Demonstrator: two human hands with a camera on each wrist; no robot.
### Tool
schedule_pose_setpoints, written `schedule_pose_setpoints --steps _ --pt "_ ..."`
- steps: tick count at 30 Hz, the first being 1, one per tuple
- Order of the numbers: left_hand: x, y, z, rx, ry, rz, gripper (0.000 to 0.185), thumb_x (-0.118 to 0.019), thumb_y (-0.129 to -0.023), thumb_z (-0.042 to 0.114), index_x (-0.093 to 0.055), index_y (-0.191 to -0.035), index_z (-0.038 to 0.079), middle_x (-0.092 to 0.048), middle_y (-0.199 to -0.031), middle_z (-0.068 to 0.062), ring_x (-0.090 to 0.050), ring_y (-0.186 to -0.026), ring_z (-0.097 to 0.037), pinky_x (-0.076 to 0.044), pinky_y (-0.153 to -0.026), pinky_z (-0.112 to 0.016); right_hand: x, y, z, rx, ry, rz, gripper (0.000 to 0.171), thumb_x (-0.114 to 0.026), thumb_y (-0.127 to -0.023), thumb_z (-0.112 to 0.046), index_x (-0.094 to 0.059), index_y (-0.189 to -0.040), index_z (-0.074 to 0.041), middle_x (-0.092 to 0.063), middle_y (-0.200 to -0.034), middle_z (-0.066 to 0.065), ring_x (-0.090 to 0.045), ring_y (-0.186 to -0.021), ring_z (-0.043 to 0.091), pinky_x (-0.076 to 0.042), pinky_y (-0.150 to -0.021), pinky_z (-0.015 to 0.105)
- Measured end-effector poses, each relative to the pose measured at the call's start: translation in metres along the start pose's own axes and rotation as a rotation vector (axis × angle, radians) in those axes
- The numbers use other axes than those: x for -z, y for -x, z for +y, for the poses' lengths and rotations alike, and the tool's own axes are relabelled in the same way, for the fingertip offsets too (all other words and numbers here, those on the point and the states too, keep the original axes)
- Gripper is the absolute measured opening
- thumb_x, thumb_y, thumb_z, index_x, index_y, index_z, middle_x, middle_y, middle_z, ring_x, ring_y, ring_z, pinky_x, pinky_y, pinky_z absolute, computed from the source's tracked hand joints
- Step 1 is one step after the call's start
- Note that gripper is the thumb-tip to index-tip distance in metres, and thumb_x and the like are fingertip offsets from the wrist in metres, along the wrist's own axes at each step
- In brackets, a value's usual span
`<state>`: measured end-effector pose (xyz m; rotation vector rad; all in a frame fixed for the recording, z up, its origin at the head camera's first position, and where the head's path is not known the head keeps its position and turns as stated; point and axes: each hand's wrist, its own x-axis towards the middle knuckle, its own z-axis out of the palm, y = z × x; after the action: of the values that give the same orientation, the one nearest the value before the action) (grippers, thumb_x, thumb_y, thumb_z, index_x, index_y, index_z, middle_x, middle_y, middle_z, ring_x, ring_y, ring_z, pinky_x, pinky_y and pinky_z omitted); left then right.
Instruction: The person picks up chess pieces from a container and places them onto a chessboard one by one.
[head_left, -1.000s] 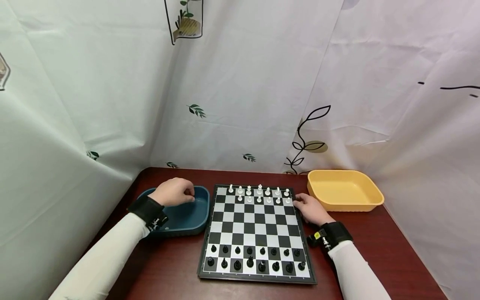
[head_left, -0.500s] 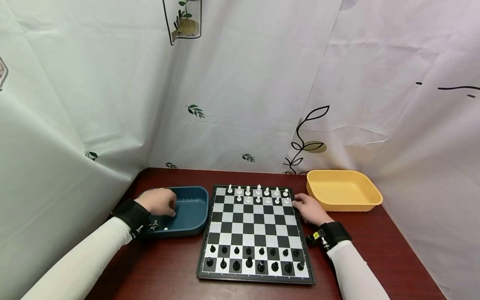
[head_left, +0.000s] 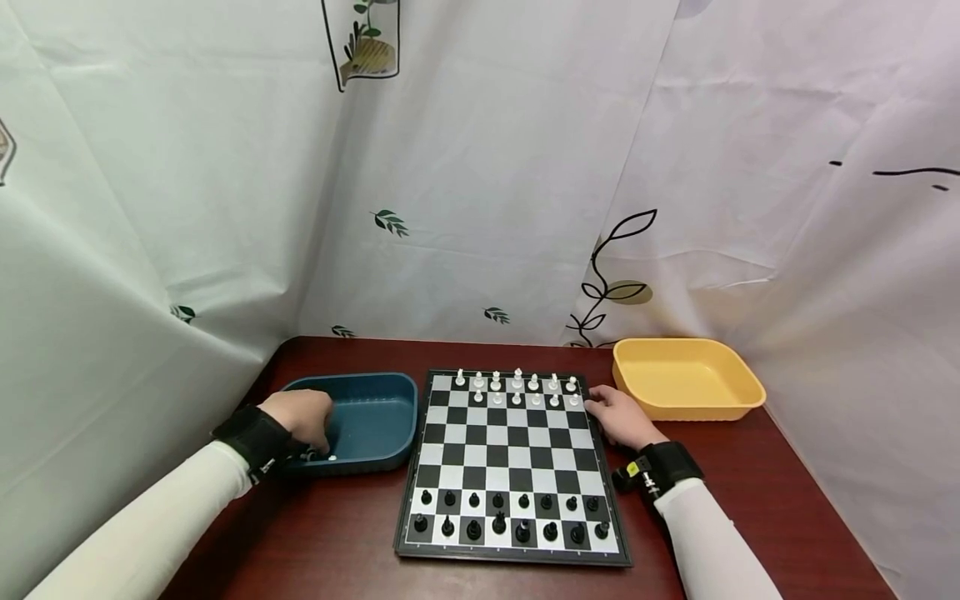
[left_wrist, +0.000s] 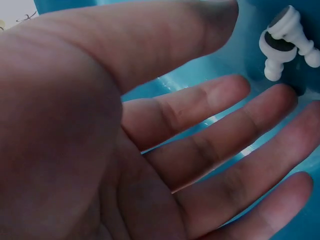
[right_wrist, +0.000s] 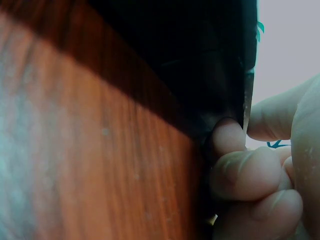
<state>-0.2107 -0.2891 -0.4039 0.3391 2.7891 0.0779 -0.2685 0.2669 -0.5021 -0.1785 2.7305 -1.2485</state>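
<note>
My left hand (head_left: 298, 415) reaches down inside the blue tray (head_left: 377, 421), left of the chessboard (head_left: 498, 435). In the left wrist view its fingers are apart and hold nothing. Two white chess pieces (left_wrist: 278, 54) lie against each other just beyond the fingertips, pawns by their look. At the board's right edge, my right hand (head_left: 624, 418) grips the rim, with the thumb on one side and the fingers on the other. White pieces (head_left: 517, 382) stand along the far rows. Black pieces (head_left: 499, 523) fill the two near rows.
A yellow tray (head_left: 690, 379) sits at the back right, beyond my right hand. All of it rests on a dark red wooden table (head_left: 337, 533). Pale printed cloth (head_left: 465, 167) hangs behind and along both sides.
My left hand has moved left and towards me across the blue tray, down to the white pieces. The right hand has kept its place on the board's edge.
</note>
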Motion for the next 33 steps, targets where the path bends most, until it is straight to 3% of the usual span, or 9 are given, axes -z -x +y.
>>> schedule_pose_setpoints --steps 12,21,33 --pt "-0.001 0.006 -0.005 -0.046 -0.019 -0.056 0.045 -0.096 -0.076 0.007 -0.055 -0.060 0.019 -0.042 -0.063 0.007 -0.040 -0.059 -0.013 -0.033 -0.054 -0.030 0.001 0.000 0.000 -0.001 0.005 0.001 0.040 -0.057 -0.114 -0.022 -0.062 -0.142 0.005 -0.061 -0.069 0.007 -0.054 -0.045 0.021 -0.048 -0.048 0.038" --pt "-0.011 0.004 -0.007 -0.072 -0.021 -0.033 0.049 -0.078 -0.078 -0.008 -0.045 -0.059 0.021 -0.032 -0.062 0.007 -0.030 -0.058 -0.013 -0.025 -0.054 -0.030 0.000 0.000 0.000 -0.013 -0.005 -0.008 0.040 -0.056 -0.114 -0.024 -0.062 -0.142 0.004 -0.060 -0.067 0.006 -0.054 -0.045 0.021 -0.048 -0.048 0.036" --pt "-0.014 0.004 -0.011 -0.113 -0.015 -0.010 0.049 -0.067 -0.079 -0.010 -0.038 -0.058 0.023 -0.027 -0.061 0.010 -0.024 -0.057 -0.012 -0.021 -0.054 -0.030 -0.001 -0.001 0.001 -0.004 -0.013 -0.009 0.038 -0.057 -0.114 -0.021 -0.062 -0.142 0.004 -0.060 -0.068 0.006 -0.053 -0.044 0.020 -0.048 -0.048 0.037"
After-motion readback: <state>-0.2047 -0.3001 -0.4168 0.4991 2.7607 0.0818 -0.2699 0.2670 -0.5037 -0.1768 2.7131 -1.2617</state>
